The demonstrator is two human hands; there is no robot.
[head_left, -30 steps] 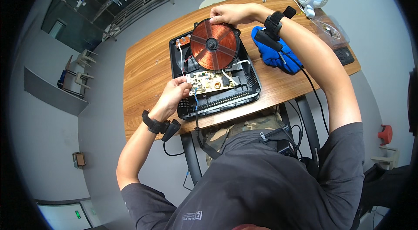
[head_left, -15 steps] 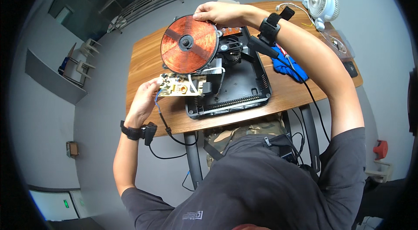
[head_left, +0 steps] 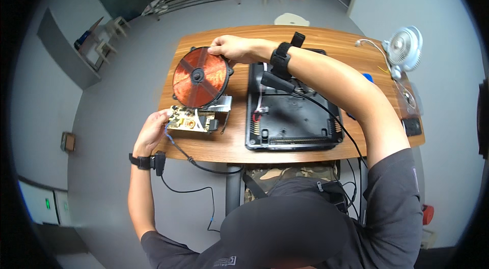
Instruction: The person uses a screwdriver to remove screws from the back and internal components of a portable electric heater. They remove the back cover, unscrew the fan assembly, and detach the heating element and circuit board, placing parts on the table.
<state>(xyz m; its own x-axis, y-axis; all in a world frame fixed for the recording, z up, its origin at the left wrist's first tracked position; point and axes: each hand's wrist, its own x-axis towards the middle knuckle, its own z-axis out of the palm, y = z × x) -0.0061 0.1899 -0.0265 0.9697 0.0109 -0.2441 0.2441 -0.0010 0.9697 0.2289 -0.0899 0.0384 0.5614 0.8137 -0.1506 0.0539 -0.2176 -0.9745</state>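
Observation:
Between thumb and fingers, my right hand [head_left: 230, 49] grips the upper rim of a round copper induction coil [head_left: 206, 83] with a black hub. My left hand [head_left: 153, 129] pinches the left edge of a circuit board [head_left: 186, 120], just below the coil. White wires run between coil and board, and a silver heat sink [head_left: 222, 103] shows at the board's right. A blue wire and black power cord [head_left: 214, 171] hang from the board's left end. To the right lies an open black appliance housing [head_left: 293, 119], partly covered by my right forearm.
Far right on the wooden table [head_left: 232, 149] stand a white fan [head_left: 405, 47] and a black box-like thing [head_left: 411, 127], with a pale cable nearby. Something blue [head_left: 368, 77] is mostly hidden behind my right arm. A pale stool [head_left: 291, 19] stands beyond the far edge.
Both hands have carried the coil and circuit board left, off the housing and over the bare table beside it. The whole view has shifted too.

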